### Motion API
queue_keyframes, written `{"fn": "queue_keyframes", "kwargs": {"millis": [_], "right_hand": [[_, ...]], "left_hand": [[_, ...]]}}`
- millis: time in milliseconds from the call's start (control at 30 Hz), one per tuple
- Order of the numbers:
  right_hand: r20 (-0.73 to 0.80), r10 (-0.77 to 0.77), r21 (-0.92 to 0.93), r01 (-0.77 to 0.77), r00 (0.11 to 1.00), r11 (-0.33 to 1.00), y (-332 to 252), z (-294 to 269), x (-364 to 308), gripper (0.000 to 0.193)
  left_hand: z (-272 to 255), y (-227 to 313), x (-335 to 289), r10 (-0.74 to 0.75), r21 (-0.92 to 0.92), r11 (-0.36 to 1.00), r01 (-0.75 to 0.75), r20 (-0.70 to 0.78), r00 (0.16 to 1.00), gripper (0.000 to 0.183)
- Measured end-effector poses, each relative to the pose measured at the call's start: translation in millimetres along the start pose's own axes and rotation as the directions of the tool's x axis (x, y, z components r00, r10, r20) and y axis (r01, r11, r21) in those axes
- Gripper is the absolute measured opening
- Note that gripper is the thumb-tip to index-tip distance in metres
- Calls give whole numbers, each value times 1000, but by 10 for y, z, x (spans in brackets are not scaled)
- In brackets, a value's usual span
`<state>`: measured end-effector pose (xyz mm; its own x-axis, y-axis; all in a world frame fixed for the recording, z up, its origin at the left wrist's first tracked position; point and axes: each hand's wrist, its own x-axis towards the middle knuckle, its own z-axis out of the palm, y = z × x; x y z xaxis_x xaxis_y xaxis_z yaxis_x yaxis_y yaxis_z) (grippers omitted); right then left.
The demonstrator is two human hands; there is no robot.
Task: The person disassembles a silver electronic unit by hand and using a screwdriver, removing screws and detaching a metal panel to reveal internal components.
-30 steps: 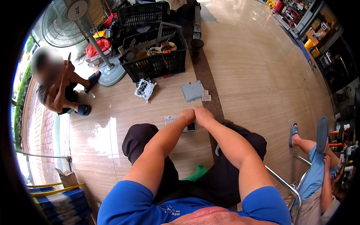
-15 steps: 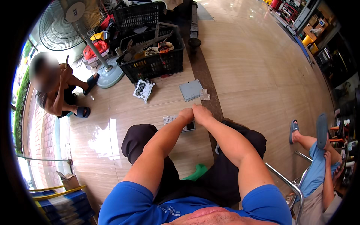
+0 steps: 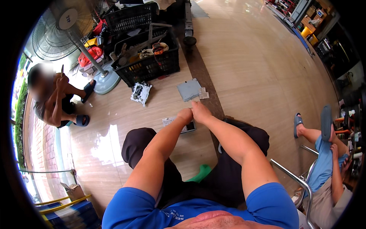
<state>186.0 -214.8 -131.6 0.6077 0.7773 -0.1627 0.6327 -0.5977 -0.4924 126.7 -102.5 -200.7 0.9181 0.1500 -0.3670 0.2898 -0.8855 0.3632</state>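
My left hand [image 3: 185, 114] and my right hand [image 3: 200, 111] meet in front of my knees, both closed. The backs of the hands hide most of the fingers, so whatever is between them cannot be made out. Below them on the floor lies a flat light-and-dark device [image 3: 187, 127] with a patterned pale section, partly covered by my left wrist. Just beyond my hands is a thin grey panel [image 3: 188, 91], with a small beige piece [image 3: 204, 93] at its right edge. Farther left sits a white frame with dark parts [image 3: 141, 94].
A black crate [image 3: 146, 63] full of tools stands ahead, beside a pedestal fan [image 3: 68, 23]. One person crouches at the left [image 3: 49, 95]; another sits at the right near a metal chair frame [image 3: 293, 177]. A green object [image 3: 199, 173] is between my legs.
The view has shifted slightly, so the floor items appear a little farther left. My hands stay together; the fingers of the right one seem slightly more raised.
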Motion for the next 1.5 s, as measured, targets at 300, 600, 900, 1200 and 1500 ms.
{"fn": "queue_keyframes", "kwargs": {"millis": [300, 600, 900, 1200, 1500], "right_hand": [[88, 31, -228, -10, 996, 974, 30, -31, -11, 26], [126, -2, -161, 22, 992, 987, -58, -166, -29, 27], [125, 103, -145, -84, 987, 986, -146, -158, -36, 26], [33, -52, -166, 57, 998, 984, 71, -39, -25, 20], [43, 60, -162, -53, 997, 985, -34, -86, -66, 23]], "left_hand": [[71, 46, 104, 20, 39, 999, -20, -1, 1000, 22], [4, 38, 26, 14, 41, 999, -14, -9, 1000, 21], [47, -16, 18, 8, 55, 998, -6, -38, 999, 23], [1, 100, 7, 48, 70, 996, -47, -10, 999, 22], [12, 66, 25, 73, 116, 990, -75, 16, 997, 22]]}}
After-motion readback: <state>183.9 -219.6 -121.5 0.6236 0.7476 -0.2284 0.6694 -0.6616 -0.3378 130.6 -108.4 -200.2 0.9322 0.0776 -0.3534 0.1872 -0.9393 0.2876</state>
